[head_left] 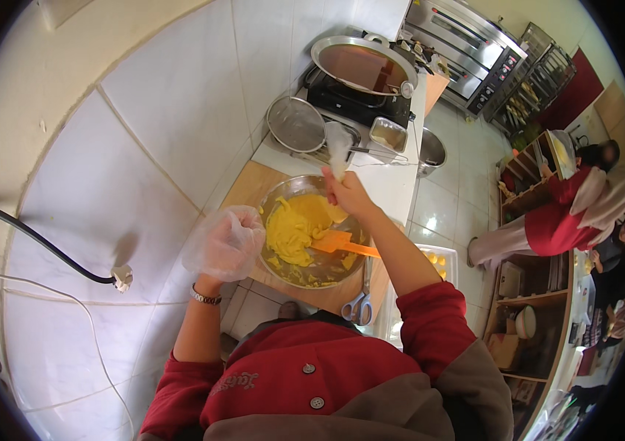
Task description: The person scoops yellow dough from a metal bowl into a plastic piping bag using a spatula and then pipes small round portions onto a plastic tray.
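Observation:
My left hand (220,239), loosely covered by clear crinkled plastic (246,246), is at the left rim of a steel bowl (351,273); its fingers are too obscured to judge. My right hand (345,191) is closed on a translucent plastic bag (339,151) over the bowl; the bag's upper part sticks up above my fist. Soft yellow mixture (289,235) fills much of the bowl, and an orange spatula (342,242) lies in it, handle pointing right. The bowl stands on a wooden board (254,187), with grey-handled scissors (359,309) at its lower right.
Behind the bowl are a strainer (294,123), small metal container (388,137) and large pan (356,60) on a black stove. A plug and cable (121,278) are at the left wall. A tray (446,261) sits right. A co-worker (570,209) bends by wooden shelves (518,353).

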Motion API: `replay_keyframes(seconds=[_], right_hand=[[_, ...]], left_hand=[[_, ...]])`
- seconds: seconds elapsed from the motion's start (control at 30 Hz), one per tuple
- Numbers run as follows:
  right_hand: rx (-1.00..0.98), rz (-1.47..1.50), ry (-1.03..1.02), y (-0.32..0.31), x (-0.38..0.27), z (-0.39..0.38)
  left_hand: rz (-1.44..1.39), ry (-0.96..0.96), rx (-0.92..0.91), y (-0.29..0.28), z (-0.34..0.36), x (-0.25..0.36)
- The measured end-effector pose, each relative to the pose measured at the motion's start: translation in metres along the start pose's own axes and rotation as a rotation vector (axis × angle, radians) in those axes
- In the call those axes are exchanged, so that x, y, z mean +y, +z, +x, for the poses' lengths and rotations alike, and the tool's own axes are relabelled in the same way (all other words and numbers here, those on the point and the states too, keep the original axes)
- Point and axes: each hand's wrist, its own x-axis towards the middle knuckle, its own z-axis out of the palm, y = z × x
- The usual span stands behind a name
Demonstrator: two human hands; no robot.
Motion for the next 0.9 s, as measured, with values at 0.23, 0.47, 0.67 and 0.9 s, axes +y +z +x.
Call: replay_keyframes(seconds=[0.23,0.47,0.67,0.9], right_hand=[[0.387,1.21,-0.191,-0.053,-0.058,-0.039],[0.151,1.606,-0.074,-0.045,-0.086,-0.056],[0.117,1.499,-0.098,-0.037,-0.103,-0.059],[-0.038,1.378,-0.11,-0.026,-0.118,-0.039]], left_hand=[[-0.251,-0.371,-0.103,0.012,0.011,0.003],[0.11,0.115,-0.22,0.035,0.014,0.014],[0.655,0.325,-0.205,0.046,0.022,0.054],[0.597,0.262,-0.673,0.063,0.09,0.069]])
